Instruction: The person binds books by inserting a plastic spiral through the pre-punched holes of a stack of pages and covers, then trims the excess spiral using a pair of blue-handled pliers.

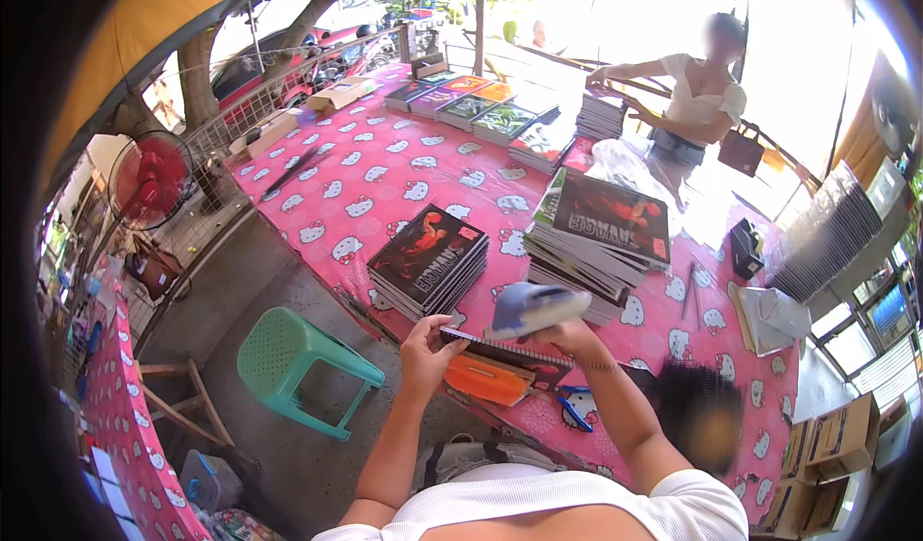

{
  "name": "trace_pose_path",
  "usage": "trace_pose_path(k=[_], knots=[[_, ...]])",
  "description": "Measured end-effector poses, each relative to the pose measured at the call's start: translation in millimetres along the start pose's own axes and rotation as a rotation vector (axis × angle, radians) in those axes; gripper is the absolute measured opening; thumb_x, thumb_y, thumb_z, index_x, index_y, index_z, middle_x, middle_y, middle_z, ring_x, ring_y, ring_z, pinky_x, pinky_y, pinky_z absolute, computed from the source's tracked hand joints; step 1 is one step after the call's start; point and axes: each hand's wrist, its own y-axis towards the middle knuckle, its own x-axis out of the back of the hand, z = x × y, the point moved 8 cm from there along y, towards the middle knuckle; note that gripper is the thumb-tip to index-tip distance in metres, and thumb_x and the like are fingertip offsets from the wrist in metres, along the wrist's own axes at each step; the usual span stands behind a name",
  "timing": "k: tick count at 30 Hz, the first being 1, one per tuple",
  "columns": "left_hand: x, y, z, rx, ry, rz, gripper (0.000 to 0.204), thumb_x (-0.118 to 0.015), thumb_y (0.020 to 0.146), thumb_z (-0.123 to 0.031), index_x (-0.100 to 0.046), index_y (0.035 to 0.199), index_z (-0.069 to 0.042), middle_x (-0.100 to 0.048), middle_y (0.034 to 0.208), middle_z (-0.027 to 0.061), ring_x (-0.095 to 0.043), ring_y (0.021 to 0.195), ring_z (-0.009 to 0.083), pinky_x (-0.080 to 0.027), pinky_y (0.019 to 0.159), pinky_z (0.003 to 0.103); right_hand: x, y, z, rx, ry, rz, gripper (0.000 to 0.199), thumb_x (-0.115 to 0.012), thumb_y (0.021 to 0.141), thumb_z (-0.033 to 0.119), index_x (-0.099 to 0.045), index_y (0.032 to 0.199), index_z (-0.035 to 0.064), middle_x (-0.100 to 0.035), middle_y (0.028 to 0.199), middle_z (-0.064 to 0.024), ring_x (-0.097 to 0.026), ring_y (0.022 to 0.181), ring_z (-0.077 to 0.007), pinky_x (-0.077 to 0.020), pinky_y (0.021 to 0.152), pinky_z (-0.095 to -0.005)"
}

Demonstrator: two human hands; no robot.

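Note:
My left hand [428, 351] grips the near left edge of a spiral-bound notebook [524, 358] lying at the front of the pink table [365, 190]. My right hand [567, 334] is closed on a blurred blue and white object [536, 308] held just above that notebook. An orange flat item [486, 379] pokes out under the notebook. A stack of dark-covered notebooks [430, 257] sits just beyond my left hand. A taller stack [596, 233] stands beyond my right hand.
A green plastic stool [298, 363] stands left of the table. Another person [697, 94] works at the far side near more book piles [481, 103]. A red fan [149, 180] is at the left, cardboard boxes [827, 445] at the right. Blue scissors [574, 411] lie near my right forearm.

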Motion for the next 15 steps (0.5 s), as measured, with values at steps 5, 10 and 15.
trace_pose_path(k=[5, 10, 15], knots=[[10.1, 12.2, 10.5, -0.002, -0.173, 0.088, 0.020, -0.070, 0.081, -0.001, -0.067, 0.100, -0.001, -0.067, 0.090, 0.0018, -0.060, 0.083, 0.0064, -0.050, 0.073, 0.021, 1.0, 16.3, -33.8, -0.031, -0.129, -0.012, 0.036, -0.069, 0.059, 0.004, -0.060, 0.094, 0.0036, -0.063, 0.079, -0.0081, -0.059, 0.074, -0.0182, -0.0471, 0.068, -0.0332], [13.0, 16.6, 23.8, 0.055, -0.224, 0.148, 0.020, -0.068, 0.083, -0.003, -0.070, 0.103, -0.003, -0.067, 0.087, -0.0007, -0.059, 0.080, 0.0052, -0.047, 0.074, 0.019, -10.8, 25.5, -30.1, 0.035, -0.446, -0.017, 0.034, -0.069, 0.060, 0.007, -0.058, 0.092, 0.0043, -0.064, 0.077, -0.0093, -0.063, 0.073, -0.0239, -0.0468, 0.065, -0.0360], [20.0, 16.5, 30.5, 0.110, -0.281, 0.164, 0.020, -0.069, 0.084, -0.007, -0.070, 0.103, -0.002, -0.067, 0.086, -0.0011, -0.058, 0.078, 0.0047, -0.047, 0.072, 0.019, -21.4, 21.2, -7.1, 0.053, -0.118, 0.025, 0.044, -0.068, 0.058, 0.008, -0.059, 0.102, 0.0079, -0.064, 0.088, -0.0141, -0.063, 0.082, -0.0279, -0.0478, 0.071, -0.0374]])
